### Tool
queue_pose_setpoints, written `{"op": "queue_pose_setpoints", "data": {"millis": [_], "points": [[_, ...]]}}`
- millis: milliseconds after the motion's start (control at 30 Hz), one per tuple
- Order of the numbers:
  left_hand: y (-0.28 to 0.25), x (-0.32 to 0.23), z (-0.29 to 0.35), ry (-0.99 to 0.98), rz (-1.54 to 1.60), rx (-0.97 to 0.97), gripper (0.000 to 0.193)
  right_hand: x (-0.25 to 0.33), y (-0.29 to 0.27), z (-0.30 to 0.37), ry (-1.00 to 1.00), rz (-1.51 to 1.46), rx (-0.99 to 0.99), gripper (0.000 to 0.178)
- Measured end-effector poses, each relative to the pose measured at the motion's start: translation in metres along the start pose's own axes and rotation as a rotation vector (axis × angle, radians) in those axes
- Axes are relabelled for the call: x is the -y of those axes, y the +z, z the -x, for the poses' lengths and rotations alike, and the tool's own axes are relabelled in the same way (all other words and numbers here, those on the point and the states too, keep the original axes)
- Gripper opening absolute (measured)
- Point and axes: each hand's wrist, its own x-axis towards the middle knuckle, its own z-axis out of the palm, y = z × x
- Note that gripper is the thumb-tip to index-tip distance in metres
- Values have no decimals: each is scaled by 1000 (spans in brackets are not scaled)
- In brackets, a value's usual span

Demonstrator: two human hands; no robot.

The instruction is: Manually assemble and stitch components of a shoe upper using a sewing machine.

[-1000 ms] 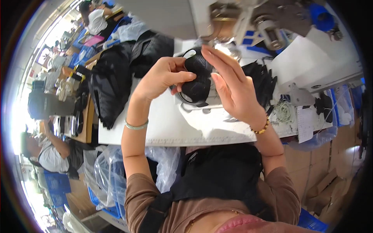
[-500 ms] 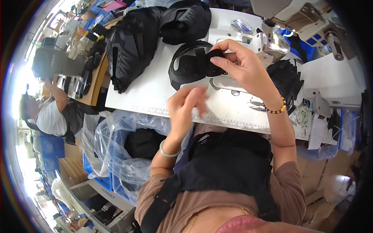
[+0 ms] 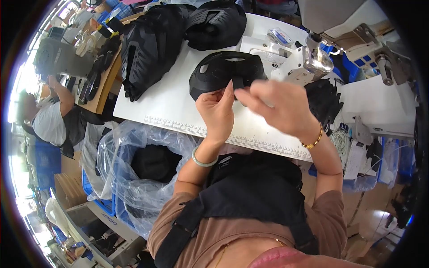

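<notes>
A black fabric shoe upper (image 3: 212,75) lies on the white table in front of me, its curved openings facing up. My left hand (image 3: 216,111) is closed on its near edge, thumb and forefinger pinched together beside a short black tab (image 3: 239,81). Just right of that pinch is my right hand (image 3: 283,106), its fingertips close to the tab. Motion blurs its fingers, so whether they grip anything is unclear.
Stacked black shoe uppers (image 3: 152,49) lie at the far left, another pile (image 3: 216,24) beside them. A sewing machine (image 3: 308,64) stands at the right, black strips (image 3: 324,100) near it. A plastic-lined blue bin (image 3: 105,205) is below the table; a person (image 3: 56,116) sits left.
My left hand has come up to the upper's near edge and closed there. My right hand has moved down and nearer, off the upper's right end. The upper has turned and now lies flatter.
</notes>
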Motion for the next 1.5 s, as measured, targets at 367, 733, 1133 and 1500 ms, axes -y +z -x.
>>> {"op": "queue_pose_setpoints", "data": {"millis": [367, 733, 1133, 1500], "points": [[-2, 5, 0, -16, 12, 29, 11, -6, 6, 9, -238, 168, -8, 33], [-66, -31, -15, -691, 569, 197, 56, 29, 21, 0, 349, -388, 186, 16], [-260, -123, -105, 14, -173, -173, 13, 85, 265, -55, -303, 33, 169, 16], [-296, -78, -201, -255, -586, -100, 23, 75, 325, -83, -69, 342, 145, 17]]}}
